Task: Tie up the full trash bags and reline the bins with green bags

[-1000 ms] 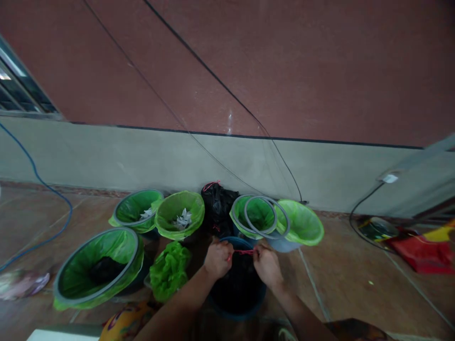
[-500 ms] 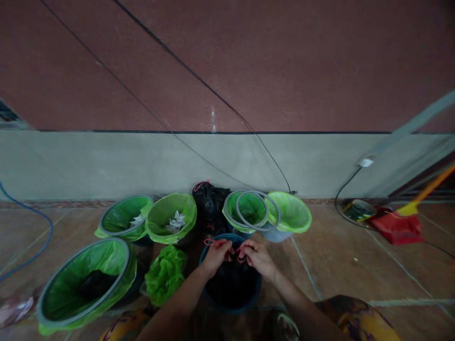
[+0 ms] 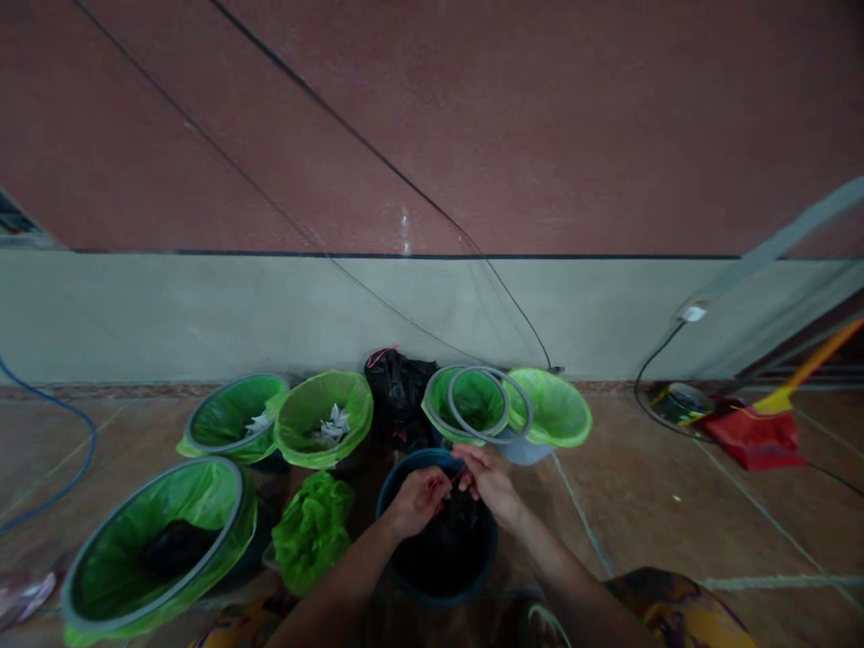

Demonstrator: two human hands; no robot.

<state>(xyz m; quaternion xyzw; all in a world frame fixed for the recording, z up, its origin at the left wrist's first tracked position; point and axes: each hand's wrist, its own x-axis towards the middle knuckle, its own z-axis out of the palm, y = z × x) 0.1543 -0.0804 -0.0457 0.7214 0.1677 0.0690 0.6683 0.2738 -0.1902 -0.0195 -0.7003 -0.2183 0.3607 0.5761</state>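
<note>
A dark blue bin stands on the floor in front of me, with a black garbage bag inside it. Over the bin's far half, my left hand is closed, its curled fingers on the bag's red drawstring at the gathered top. My right hand faces it from the other side. Its forefinger is stretched out, while its lower fingers bend around the drawstring and bag top. The fingers largely hide the drawstring.
Bins with green liners stand left, including a large bin, and right, where grey rings lie across a bin. Crumpled green plastic sits left of my bin. A tied black bag rests by the wall; a red dustpan lies right.
The red drawstring loops that stuck out by both hands are now mostly hidden. My right hand has turned and extended its forefinger. My left hand has shifted slightly down and right.
</note>
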